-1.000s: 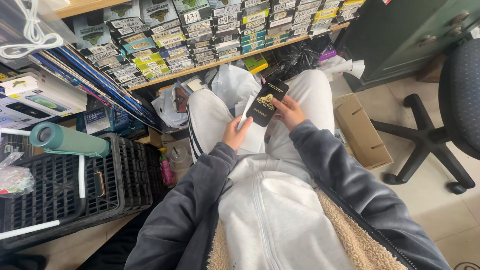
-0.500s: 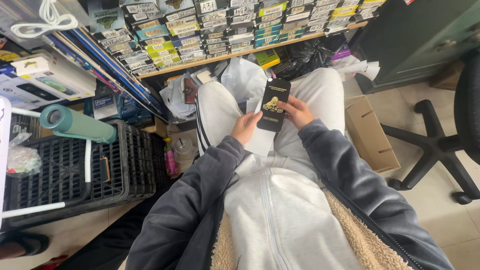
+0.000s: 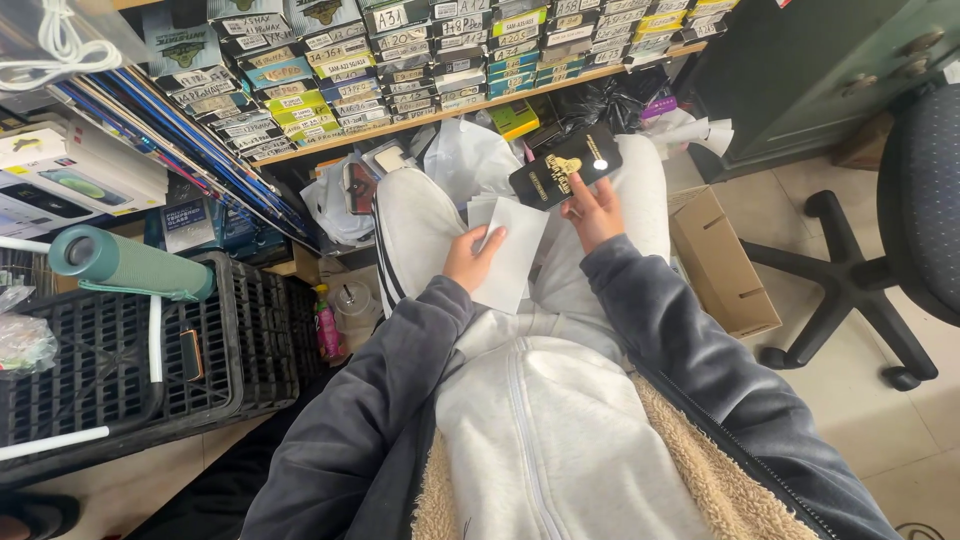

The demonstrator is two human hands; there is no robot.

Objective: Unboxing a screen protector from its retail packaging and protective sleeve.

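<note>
Resting over the lap, the left hand (image 3: 470, 258) was closed on a white sheet of paper (image 3: 508, 250), thumb on top and fingers hidden beneath, the sheet lying down across the inner thigh of the pale grey trousers (image 3: 420, 220). A flat black package with a gold emblem (image 3: 565, 166) was gripped at its lower edge by the right hand (image 3: 595, 208), and was held tilted just above and to the right of the paper, its near corner overlapping the sheet's top edge (whether the two actually touched could not be told). Both forearms were covered by dark grey sleeves (image 3: 690, 350), with a light zipped top and fleece lining seen between them.

Beyond the knees, a wooden shelf (image 3: 440, 112) was stacked with rows of small labelled boxes, and crumpled white plastic bags (image 3: 470, 160) were piled below it. A brown cardboard box (image 3: 720, 265) stood on the tiled floor just beside the right leg, with the base of a black office chair (image 3: 850, 290) farther right. To the left, a black plastic crate (image 3: 120, 360) was topped by a green cylindrical bottle (image 3: 130, 265) lying on its side.
</note>
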